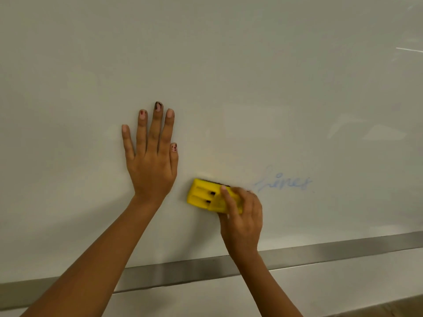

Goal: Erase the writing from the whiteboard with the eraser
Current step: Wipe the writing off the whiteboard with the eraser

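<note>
The right hand (pixel 242 216) has its grip curled round the yellow eraser (pixel 206 197), pressed to the whiteboard (pixel 229 76) just left of faint blue writing (pixel 283 181). The left hand (pixel 152 161) lies flat, fingers straight, on the board.

Faint blue "Lines" (pixel 283 181) on whiteboard (pixel 206 65).

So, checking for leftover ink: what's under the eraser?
The yellow eraser, gripped by the right hand, lies against the whiteboard; whatever is beneath is covered. Faint blue writing shows to its right.
</note>
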